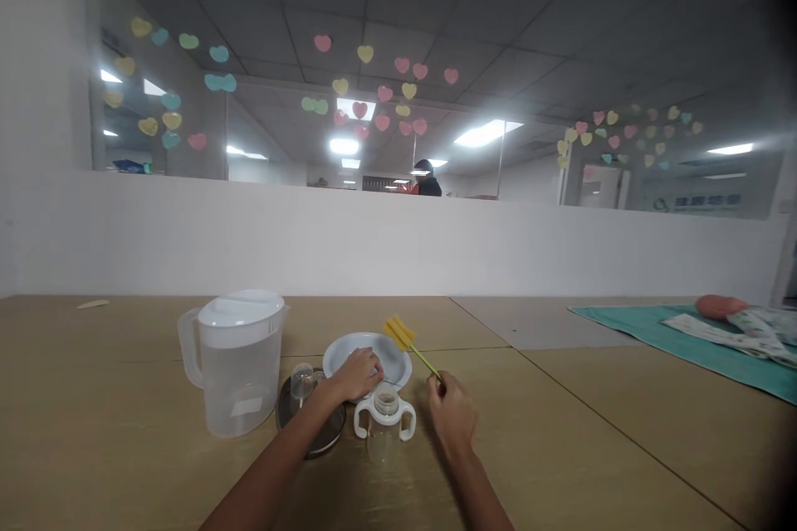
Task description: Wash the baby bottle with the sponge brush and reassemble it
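My right hand (453,417) is closed around the thin green handle of a bottle brush with a yellow sponge head (399,333). The brush points up and to the left, its sponge at the right rim of a white bowl (398,367). Over that bowl is my left hand (358,374), fingers curled together; what they hold, if anything, is hidden. Just in front of the bowl, between my hands, a clear baby bottle (384,440) stands upright, uncapped, with a white two-handled ring at its neck. Neither hand touches it.
Left of my left arm is a dark round tray (324,436) with a clear cap (302,380) on it. A lidded translucent pitcher (242,373) stands farther left. A green cloth (623,322) with a coral-coloured item (720,307) lies far right. A wall rises behind the table.
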`<move>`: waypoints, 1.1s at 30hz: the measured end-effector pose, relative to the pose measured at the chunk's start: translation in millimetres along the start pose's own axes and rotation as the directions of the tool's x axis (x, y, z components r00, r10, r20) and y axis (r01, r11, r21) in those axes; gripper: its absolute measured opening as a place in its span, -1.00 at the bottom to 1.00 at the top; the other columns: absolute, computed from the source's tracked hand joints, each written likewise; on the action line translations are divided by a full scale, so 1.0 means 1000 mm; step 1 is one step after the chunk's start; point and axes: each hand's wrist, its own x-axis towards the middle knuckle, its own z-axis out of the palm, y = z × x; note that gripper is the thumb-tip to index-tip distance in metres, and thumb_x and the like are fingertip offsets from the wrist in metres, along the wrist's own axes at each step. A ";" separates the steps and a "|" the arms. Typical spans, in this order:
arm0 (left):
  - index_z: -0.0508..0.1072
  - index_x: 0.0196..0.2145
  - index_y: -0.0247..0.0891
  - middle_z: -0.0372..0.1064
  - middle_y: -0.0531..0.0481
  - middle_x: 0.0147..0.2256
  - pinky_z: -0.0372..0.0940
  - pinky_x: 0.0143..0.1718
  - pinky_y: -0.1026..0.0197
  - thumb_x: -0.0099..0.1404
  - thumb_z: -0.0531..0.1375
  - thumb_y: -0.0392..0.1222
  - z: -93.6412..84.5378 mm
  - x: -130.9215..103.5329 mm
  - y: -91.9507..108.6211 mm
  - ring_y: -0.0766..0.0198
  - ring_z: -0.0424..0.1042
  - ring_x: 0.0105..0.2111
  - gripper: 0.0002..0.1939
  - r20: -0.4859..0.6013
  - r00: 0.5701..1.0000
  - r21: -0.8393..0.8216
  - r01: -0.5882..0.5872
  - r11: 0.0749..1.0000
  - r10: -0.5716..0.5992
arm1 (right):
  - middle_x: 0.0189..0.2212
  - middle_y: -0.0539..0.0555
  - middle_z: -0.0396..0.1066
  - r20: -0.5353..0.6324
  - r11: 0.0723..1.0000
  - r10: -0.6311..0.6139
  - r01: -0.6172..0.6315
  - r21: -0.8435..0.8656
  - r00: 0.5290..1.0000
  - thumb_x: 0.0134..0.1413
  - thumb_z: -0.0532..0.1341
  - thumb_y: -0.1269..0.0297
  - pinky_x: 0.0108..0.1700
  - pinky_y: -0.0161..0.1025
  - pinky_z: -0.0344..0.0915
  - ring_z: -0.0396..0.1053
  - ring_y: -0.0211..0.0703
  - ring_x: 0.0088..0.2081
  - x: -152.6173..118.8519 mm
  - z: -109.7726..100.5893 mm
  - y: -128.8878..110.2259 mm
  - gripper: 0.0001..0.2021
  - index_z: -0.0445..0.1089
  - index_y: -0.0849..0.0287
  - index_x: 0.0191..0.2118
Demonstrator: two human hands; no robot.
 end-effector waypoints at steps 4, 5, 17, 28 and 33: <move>0.40 -0.26 -0.27 0.38 -0.08 -0.20 0.14 -0.03 0.21 0.22 0.01 -0.23 -0.001 -0.002 0.000 0.21 0.31 -0.14 -0.80 0.004 1.000 -0.006 0.020 1.000 -0.020 | -0.49 0.07 0.41 0.013 1.000 0.013 -0.013 0.002 1.000 0.11 -0.06 0.20 -0.47 -0.32 -0.09 0.26 -0.25 -0.47 0.000 0.000 0.000 -0.66 0.41 0.19 -0.41; 0.40 -0.27 -0.27 0.38 -0.08 -0.21 0.14 -0.05 0.21 0.19 0.03 -0.25 -0.001 -0.002 -0.001 0.20 0.31 -0.14 -0.81 0.003 1.000 -0.006 0.030 1.000 -0.030 | -0.49 0.08 0.41 0.015 1.000 0.021 -0.021 0.002 1.000 0.11 -0.06 0.20 -0.48 -0.32 -0.10 0.25 -0.25 -0.47 0.000 0.000 0.000 -0.67 0.41 0.19 -0.41; 0.46 -0.38 -0.27 0.34 -0.09 -0.23 0.18 -0.09 0.18 0.01 0.20 -0.28 0.002 0.001 -0.011 0.15 0.33 -0.16 -0.85 -0.071 0.988 -0.199 0.119 0.973 -0.136 | -0.52 0.08 0.41 0.036 0.997 0.064 -0.066 0.039 0.997 0.09 -0.03 0.19 -0.49 -0.33 -0.11 0.22 -0.27 -0.53 0.002 -0.001 -0.001 -0.69 0.40 0.17 -0.43; 0.34 -0.24 -0.36 0.43 -0.09 -0.31 0.29 -0.30 0.27 0.15 0.09 -0.12 -0.048 0.001 -0.005 0.27 0.43 -0.33 -0.73 -0.316 0.889 -0.645 0.055 0.762 -0.332 | -0.56 0.06 0.38 -0.041 0.974 -0.138 0.144 0.176 0.990 0.08 -0.08 0.10 -0.44 -0.34 0.00 0.27 -0.24 -0.50 -0.002 0.007 0.003 -0.61 0.41 0.20 -0.42; 0.32 -0.36 -0.28 0.39 0.06 -0.41 0.24 -0.35 0.30 0.06 0.12 -0.17 -0.109 -0.033 0.008 0.32 0.37 -0.41 -0.83 -0.485 0.816 -0.598 -0.047 0.800 -0.314 | -0.56 0.06 0.39 -0.067 0.987 -0.081 0.089 0.134 0.995 0.07 -0.06 0.12 -0.47 -0.34 -0.03 0.26 -0.25 -0.52 -0.001 0.007 0.003 -0.63 0.41 0.20 -0.43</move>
